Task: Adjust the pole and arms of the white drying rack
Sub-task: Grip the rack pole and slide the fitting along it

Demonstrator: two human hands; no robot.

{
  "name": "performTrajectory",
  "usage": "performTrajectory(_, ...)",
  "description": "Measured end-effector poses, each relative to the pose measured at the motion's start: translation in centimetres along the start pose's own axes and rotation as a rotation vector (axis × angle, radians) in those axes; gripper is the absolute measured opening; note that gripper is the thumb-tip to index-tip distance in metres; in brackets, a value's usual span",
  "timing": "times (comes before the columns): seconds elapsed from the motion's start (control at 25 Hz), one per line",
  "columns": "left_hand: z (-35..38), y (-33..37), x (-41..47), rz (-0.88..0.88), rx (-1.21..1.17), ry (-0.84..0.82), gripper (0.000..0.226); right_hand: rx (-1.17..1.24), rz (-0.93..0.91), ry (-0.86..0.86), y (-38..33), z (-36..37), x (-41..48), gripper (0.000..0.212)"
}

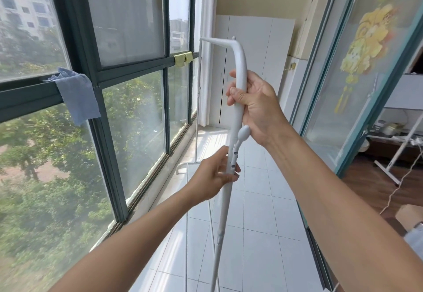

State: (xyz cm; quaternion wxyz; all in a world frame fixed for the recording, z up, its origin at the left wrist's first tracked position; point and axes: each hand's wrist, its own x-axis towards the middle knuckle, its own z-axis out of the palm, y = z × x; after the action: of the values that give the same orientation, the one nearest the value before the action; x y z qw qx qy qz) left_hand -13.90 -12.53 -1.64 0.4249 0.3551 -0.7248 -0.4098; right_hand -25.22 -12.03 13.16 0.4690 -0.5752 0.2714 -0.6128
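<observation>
The white drying rack's near pole [223, 218] rises from the bottom of the view to a curved top bar [240, 55]. That bar bends over and runs left to a thin far pole [198, 99]. My right hand [254, 104] is wrapped around the upper pole just below the bend. My left hand [215, 177] pinches the pole lower down, at a joint with small dark clips. Between the two hands a small white knobbed arm [243, 134] sticks out from the pole. The rack's low base rail [183, 165] shows behind my left hand.
Tall dark-framed windows [96, 90] line the left, with a blue cloth [77, 94] and a yellow cloth [183, 59] draped on the frame. White cabinets [258, 46] stand at the far end. A glass sliding door [357, 74] is on the right. The floor is white tile [258, 200].
</observation>
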Motion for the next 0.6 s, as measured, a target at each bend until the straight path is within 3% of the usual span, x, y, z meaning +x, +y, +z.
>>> performTrajectory(0.6, -2.6, -7.4, 17.5, 0.015, -0.004, -0.056, 0.044, -0.058, -0.053, 0.064, 7.1, -6.7, 15.9, 0.028)
